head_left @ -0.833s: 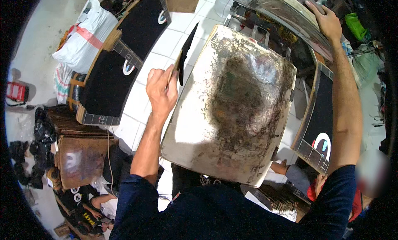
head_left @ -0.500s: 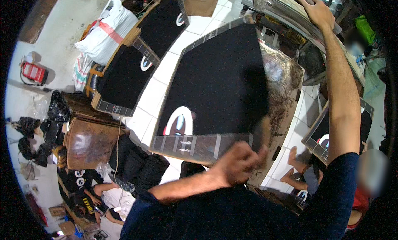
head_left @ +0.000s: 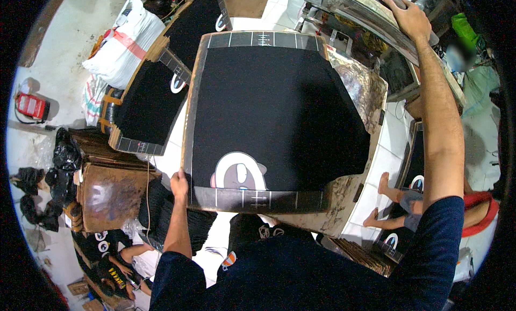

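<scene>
While the left hand (head_left: 179, 183) pinches the near left corner of a big cardboard board wrapped in a black printed shirt (head_left: 279, 117), its fingers are closed on that edge and the board lies flat over a stained, paint-crusted metal printing surface (head_left: 364, 90), whose grimy rim shows along the right and near sides. Up at the far right, the right hand (head_left: 409, 16) rests with fingers spread and curled over the edge of a raised metal press frame (head_left: 365, 10), gripping it. Just left of the held board, two more black shirt boards (head_left: 150, 98) lean on a stack, with a white sack taped in red (head_left: 121, 42) beyond them. Brown cardboard stacks (head_left: 110, 190) sit lower left on the floor
</scene>
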A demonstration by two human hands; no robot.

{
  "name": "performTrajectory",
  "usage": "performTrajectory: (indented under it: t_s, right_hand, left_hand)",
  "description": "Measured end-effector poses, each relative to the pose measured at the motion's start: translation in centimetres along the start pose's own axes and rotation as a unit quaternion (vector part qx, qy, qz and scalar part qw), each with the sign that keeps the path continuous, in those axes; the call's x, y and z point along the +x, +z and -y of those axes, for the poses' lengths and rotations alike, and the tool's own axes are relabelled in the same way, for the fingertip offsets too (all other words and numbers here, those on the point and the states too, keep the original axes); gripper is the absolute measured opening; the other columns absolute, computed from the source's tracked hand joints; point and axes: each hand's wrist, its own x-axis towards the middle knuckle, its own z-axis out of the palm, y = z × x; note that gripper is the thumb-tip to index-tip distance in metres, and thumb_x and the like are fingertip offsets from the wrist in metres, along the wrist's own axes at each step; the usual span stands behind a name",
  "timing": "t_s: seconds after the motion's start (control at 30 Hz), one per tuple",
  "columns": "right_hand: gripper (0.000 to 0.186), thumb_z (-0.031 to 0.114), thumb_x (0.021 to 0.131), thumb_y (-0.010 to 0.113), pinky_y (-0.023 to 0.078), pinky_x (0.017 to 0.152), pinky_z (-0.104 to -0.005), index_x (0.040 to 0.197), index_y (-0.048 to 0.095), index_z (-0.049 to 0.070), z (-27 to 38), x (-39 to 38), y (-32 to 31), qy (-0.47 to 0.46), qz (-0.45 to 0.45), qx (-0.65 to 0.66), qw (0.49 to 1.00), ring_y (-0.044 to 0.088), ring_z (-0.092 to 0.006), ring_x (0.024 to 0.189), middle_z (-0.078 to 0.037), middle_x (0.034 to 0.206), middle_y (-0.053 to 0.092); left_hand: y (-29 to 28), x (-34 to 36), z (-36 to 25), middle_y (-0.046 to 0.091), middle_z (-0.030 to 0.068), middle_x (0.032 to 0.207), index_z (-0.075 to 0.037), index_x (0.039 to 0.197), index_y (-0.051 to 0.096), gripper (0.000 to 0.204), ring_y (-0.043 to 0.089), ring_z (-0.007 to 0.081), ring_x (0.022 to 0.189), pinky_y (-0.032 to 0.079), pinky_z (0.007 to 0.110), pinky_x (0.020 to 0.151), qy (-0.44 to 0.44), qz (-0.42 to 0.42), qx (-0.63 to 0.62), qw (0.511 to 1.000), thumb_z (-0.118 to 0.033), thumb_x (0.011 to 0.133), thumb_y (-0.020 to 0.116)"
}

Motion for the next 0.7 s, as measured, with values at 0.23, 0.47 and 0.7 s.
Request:
performTrajectory:
  t_s: [0.23,0.47,0.7]
  right_hand:
    - [0.101,0.092,0.071,0.059,0.056,0.091,-0.0503,0.107,0.078,-0.001,2.1,-0.6,-1.9,0.068,0.009,0.018,0.997,0.073,-0.0436,0.099,-0.031,0.101,0.073]
    - [0.097,0.088,0.074,0.061,0.053,0.101,-0.0457,0.122,0.075,0.006,2.8,-2.7,-0.8,0.04,-0.027,0.034,0.998,0.069,-0.0382,0.114,-0.025,0.117,0.073]
    - [0.095,0.087,0.074,0.063,0.052,0.101,-0.045,0.119,0.075,0.005,1.3,-3.7,-0.5,0.035,-0.041,0.055,0.997,0.069,-0.0373,0.113,-0.024,0.115,0.074]
  left_hand:
    - [-2.3,-3.7,-2.6,0.047,-0.0072,0.071,-0.004,0.078,0.058,0.044,0.039,0.0075,0.069,0.032,0.031,0.06,0.035,0.011,-0.323,0.946,-0.032,0.111,0.052]
    - [5.1,-1.2,-6.0,0.045,-0.0088,0.067,-0.006,0.074,0.058,0.038,0.035,0.0065,0.062,0.027,0.03,0.055,0.062,0.139,-0.347,0.926,-0.025,0.106,0.062]
    - [2.2,-2.4,-6.0,0.066,0.0042,0.082,0.0,0.097,0.062,0.042,0.061,0.0162,0.075,0.05,0.033,0.069,0.144,0.206,-0.144,0.957,-0.031,0.086,0.086]
